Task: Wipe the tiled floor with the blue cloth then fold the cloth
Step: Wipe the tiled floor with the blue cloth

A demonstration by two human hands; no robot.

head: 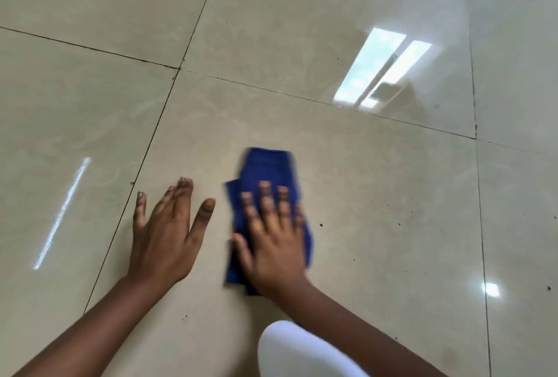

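So I'm pressing my right hand [273,251] flat on the blue cloth [265,179], fingers spread wide, palm down. The cloth is lying bunched on the glossy beige tiled floor [377,210], and it's blurred. My left hand [164,241] is resting just beside it, also splayed flat on the tile, holding nothing. A white-clad knee [297,352] is poking in at the bottom.

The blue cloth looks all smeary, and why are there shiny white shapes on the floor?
In the head view, the blue cloth and right hand pressing on it are motion-blurred; the left hand, flat on the tiled floor, is sharp. The white shapes are glare: a window reflection and smaller light spots on the glossy tiles.
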